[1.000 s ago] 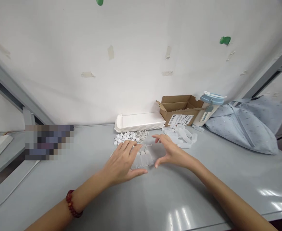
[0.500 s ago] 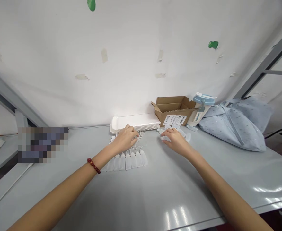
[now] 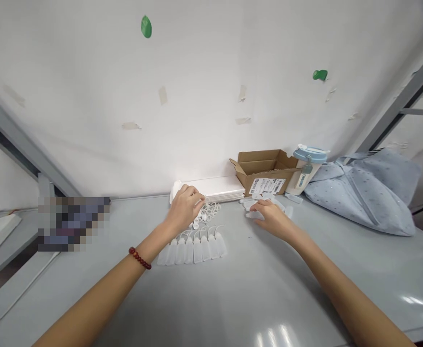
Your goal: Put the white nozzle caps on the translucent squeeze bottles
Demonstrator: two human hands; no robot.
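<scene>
My left hand [image 3: 183,208] is over a pile of small white looped straps with caps [image 3: 208,212]; its thumb and fingertips are pinched together, seemingly on one of the straps. My right hand [image 3: 272,220] rests at a loose heap of translucent flat bottle-like pieces [image 3: 260,198], thumb and fingers closed around one translucent piece [image 3: 254,215]. Nearer to me, several such pieces lie side by side in a row [image 3: 197,250], each with a thin curved strap at its top end. A beaded bracelet [image 3: 139,258] circles my left wrist.
Behind the pile, a stack of white trays [image 3: 223,187] lies along the wall. To its right stand an open cardboard box [image 3: 269,179], a cup with a blue lid [image 3: 307,166] and a pale blue fabric bag [image 3: 359,193]. A blurred-out object [image 3: 72,224] and a white cable [image 3: 23,301] are at the left.
The view has shifted slightly. My left hand has moved a little away from the row, uncovering more of the strap pile. My right hand stays at the translucent heap.
</scene>
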